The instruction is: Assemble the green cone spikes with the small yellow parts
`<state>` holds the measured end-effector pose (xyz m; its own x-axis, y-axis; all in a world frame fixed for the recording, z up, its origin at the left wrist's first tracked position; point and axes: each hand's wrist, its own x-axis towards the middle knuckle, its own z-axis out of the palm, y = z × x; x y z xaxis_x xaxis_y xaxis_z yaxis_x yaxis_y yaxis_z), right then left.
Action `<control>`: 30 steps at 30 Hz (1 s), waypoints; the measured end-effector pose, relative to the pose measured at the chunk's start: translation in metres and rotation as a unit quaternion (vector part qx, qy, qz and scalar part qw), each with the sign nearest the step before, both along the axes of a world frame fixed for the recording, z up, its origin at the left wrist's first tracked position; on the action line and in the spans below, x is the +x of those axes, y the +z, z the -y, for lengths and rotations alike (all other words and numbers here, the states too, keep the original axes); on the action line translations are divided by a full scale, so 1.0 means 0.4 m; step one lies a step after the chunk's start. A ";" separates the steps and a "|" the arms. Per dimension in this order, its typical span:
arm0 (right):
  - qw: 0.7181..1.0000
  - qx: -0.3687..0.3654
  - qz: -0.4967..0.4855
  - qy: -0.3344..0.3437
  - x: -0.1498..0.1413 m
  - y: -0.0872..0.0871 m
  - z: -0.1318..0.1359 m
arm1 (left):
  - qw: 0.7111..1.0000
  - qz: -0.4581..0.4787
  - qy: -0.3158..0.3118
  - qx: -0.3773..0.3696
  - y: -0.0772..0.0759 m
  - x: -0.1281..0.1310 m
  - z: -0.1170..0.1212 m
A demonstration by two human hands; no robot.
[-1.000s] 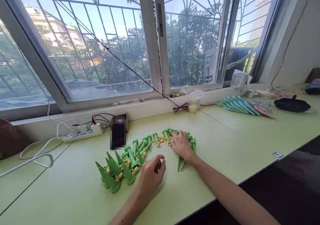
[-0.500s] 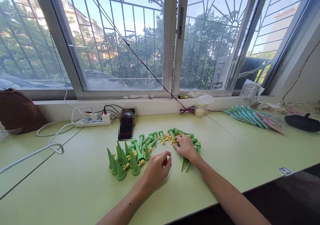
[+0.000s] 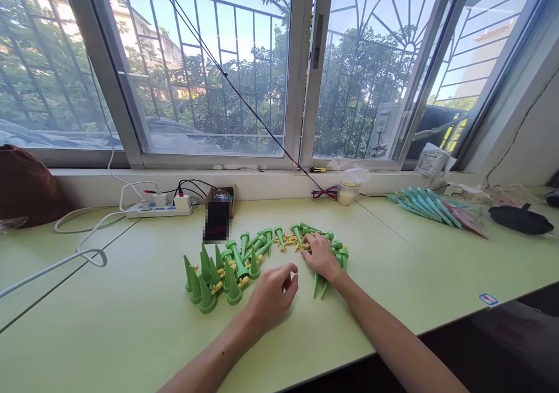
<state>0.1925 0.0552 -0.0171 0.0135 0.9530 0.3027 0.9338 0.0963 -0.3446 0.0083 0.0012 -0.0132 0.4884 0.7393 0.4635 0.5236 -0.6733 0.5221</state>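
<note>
My left hand (image 3: 274, 293) is just above the front of the table, its fingers curled in toward the thumb; whatever it may hold is hidden. Beside it on the left stand several green cone-shaped watering spikes (image 3: 208, 297), tips up, with yellow valve pieces (image 3: 216, 288) among them. My right hand (image 3: 322, 258) reaches over the right-hand heap, thumb and fingers apart, at the edge of a pile of small yellow pieces (image 3: 286, 241). More green spikes (image 3: 343, 258) lie under and around this hand, two with their tips (image 3: 324, 289) toward me.
Behind the spikes stand a small box (image 3: 229, 198) and a dark blurred-out object (image 3: 216, 221). A power strip (image 3: 159, 209) with cables is at the left. A jar (image 3: 348, 192), bagged teal items (image 3: 423, 206) and a black pouch (image 3: 520, 218) line the back right.
The view has shifted slightly, so the table items sit a little further left. Both hands keep nearly the same place and pose.
</note>
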 end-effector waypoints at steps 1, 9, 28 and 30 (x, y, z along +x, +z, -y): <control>1.000 0.004 -0.001 -0.002 -0.001 0.000 0.001 | 1.000 -0.001 0.000 0.001 0.000 0.000 0.000; 0.997 0.014 0.047 0.065 -0.014 0.001 0.005 | 1.000 -0.011 -0.004 0.020 0.003 0.004 0.005; 0.999 0.037 0.009 0.027 -0.018 -0.005 -0.025 | 1.000 -0.027 0.005 0.005 0.007 0.002 0.005; 0.998 0.060 -0.017 0.026 -0.013 -0.005 -0.031 | 1.000 -0.024 0.004 0.002 0.007 0.001 0.003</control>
